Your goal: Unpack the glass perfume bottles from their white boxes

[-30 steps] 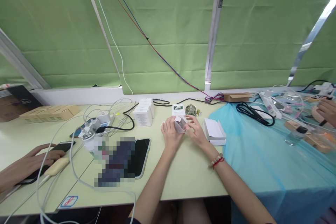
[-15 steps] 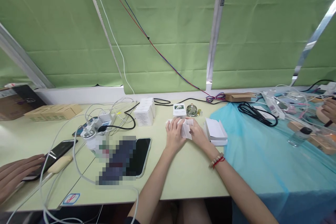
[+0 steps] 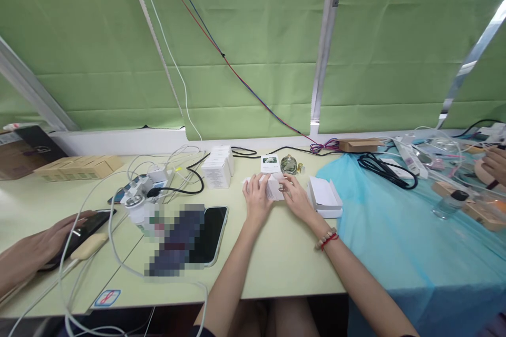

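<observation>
The left hand (image 3: 256, 197), back uppermost and fingers pointing away, is clamped over the left part of the white box (image 3: 274, 189). The box sits between both hands over the tabletop (image 3: 284, 258), long axis roughly left to right; the right hand (image 3: 293, 195) curls at its right end, grip unclear.
</observation>
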Demonstrator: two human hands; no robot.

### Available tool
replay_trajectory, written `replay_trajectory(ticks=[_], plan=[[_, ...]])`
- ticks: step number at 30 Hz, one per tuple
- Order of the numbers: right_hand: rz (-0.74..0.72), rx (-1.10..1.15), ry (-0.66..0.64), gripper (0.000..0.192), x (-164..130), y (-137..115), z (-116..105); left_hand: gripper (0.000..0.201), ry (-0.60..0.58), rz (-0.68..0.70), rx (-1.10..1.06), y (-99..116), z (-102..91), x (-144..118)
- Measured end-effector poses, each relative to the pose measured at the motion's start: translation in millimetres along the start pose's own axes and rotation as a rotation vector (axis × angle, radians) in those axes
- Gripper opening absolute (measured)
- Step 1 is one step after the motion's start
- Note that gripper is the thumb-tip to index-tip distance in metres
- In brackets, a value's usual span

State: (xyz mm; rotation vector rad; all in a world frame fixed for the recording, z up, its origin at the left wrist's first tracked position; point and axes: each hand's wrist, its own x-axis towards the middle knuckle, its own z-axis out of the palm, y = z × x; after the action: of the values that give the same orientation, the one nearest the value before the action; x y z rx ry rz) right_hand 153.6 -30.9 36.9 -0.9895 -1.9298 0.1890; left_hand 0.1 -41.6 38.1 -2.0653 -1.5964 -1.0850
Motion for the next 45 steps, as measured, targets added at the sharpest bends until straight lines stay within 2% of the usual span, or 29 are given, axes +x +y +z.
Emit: replay_trajectory(ticks=[7, 10, 13, 16, 19, 24, 28, 32, 34, 36, 39, 41, 45], plan=[[0.153, 0.427, 0.051, 0.023, 0.7, 5.9, 12.3, 0.046, -0.011, -0.012, 0.022, -8.5, -3.1, 0.4], [0.223, 0.518, 0.066, 0.024, -0.5, 11.0, 19.2, 0.048, -0.025, -0.041, 0.038, -10.1, -3.9, 0.2], [0.252, 0.556, 0.102, 0.023, -2.4, 18.3, 25.4, 0.055, 0.010, -0.142, 0.081, -13.5, -2.7, 0.9], [0.264, 0.556, 0.138, 0.022, -3.9, 25.2, 29.0, 0.064, 0.045, -0.210, 0.099, -18.9, -0.4, 1.5], [0.267, 0.535, 0.156, 0.022, -3.6, 27.1, 27.8, 0.072, 0.030, -0.219, 0.058, -22.5, 1.8, 1.0], [0.267, 0.494, 0.127, 0.028, -0.2, 17.0, 18.3, 0.071, 0.007, -0.220, -0.102, -13.2, 4.4, -0.6], [0.322, 0.515, 0.078, 0.034, 2.1, 6.6, 11.3, 0.060, 0.039, -0.156, -0.361, 7.3, 4.4, -3.3], [0.320, 0.421, 0.100, 0.031, 2.9, 0.8, 6.4, 0.070, -0.043, -0.053, -0.639, 25.0, 6.8, -9.6], [0.313, 0.331, 0.121, 0.026, 3.2, -1.1, 4.9, 0.077, -0.126, -0.100, -0.787, 29.0, 10.4, -12.3], [0.297, 0.254, 0.131, 0.026, 3.4, -3.3, 4.1, 0.078, -0.197, -0.209, -0.932, 29.5, 14.8, -12.9], [0.196, 0.213, 0.085, 0.023, 3.0, -7.4, 4.7, 0.063, -0.229, -0.344, -1.035, 26.0, 19.5, -10.0], [0.136, 0.200, 0.040, 0.022, 1.8, -10.4, 6.5, 0.048, -0.243, -0.366, -1.011, 22.9, 19.8, -7.0], [0.175, 0.185, 0.073, 0.026, -0.9, -14.8, 11.8, 0.029, -0.338, -0.356, -0.949, 19.8, 14.9, -2.6]])
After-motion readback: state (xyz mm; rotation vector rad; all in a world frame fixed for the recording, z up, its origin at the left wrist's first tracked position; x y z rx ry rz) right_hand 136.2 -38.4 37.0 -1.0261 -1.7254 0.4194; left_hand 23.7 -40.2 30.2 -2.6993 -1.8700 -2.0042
